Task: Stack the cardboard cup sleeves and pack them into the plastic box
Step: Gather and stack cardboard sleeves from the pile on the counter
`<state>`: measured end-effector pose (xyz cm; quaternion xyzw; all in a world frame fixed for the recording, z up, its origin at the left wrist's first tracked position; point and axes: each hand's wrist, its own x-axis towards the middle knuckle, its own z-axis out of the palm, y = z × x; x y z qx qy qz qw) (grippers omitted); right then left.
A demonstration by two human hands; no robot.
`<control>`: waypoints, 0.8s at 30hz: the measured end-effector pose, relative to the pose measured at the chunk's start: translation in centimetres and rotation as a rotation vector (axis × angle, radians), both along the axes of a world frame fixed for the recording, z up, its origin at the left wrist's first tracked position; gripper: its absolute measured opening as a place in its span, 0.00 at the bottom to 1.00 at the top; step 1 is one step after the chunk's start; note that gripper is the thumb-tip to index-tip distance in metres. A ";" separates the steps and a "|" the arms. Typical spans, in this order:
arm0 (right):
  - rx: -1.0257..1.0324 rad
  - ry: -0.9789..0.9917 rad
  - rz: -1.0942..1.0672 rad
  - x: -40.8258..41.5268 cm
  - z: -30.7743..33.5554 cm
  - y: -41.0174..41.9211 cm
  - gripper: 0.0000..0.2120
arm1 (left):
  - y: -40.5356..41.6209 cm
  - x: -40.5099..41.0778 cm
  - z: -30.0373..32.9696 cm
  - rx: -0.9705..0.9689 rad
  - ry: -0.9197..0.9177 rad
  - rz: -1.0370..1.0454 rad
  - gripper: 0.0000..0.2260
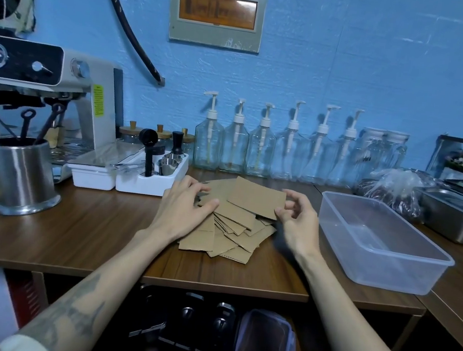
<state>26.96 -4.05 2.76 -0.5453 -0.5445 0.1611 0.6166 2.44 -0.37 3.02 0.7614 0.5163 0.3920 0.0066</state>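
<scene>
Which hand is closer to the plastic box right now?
Right. The right hand pinches the top sleeve just left of the plastic box; the left hand rests on the pile's far side.

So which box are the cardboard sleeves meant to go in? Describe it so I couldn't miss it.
Start at the wooden counter and look right of the loose pile of cardboard sleeves. The plastic box sits there, rectangular, empty and lidless. Unlike the steel tray behind it, it is see-through.
</scene>
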 end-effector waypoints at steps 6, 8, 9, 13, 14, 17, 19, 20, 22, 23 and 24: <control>0.015 0.060 -0.016 0.2 0.1 0.2 0.19 | 1.2 -0.5 -1.4 -0.144 -0.024 0.024 0.27; 0.021 0.076 -0.016 0.2 0.2 0.2 0.19 | 1.1 -0.5 -1.4 -0.142 -0.073 0.010 0.24; 0.027 0.086 -0.014 0.2 0.2 0.2 0.19 | 1.0 -0.5 -1.4 -0.137 -0.100 0.003 0.23; 0.050 0.120 -0.019 0.1 0.2 0.2 0.18 | 0.4 -0.6 -1.1 -0.129 -0.192 -0.037 0.17; 0.049 0.123 -0.018 0.1 0.2 0.2 0.18 | 0.3 -0.6 -1.0 -0.139 -0.219 -0.060 0.16; 0.045 0.121 0.000 0.0 0.3 0.0 0.18 | 0.0 -0.9 -0.8 -0.184 -0.324 -0.151 0.19; 0.039 0.121 0.028 -0.1 0.3 -0.2 0.18 | 0.1 -1.1 -0.7 -0.189 -0.396 -0.184 0.18; 0.036 0.123 0.046 -0.2 0.4 -0.3 0.18 | 0.1 -1.1 -0.6 -0.177 -0.429 -0.194 0.17; 0.039 0.128 0.077 -0.3 0.4 -0.5 0.18 | 0.0 -1.2 -0.6 -0.149 -0.489 -0.208 0.14; 0.042 0.131 0.086 -0.3 0.4 -0.5 0.18 | 0.0 -1.3 -0.6 -0.141 -0.514 -0.217 0.13; 0.044 0.132 0.090 -0.3 0.4 -0.5 0.18 | -0.1 -1.4 -0.5 -0.139 -0.533 -0.227 0.12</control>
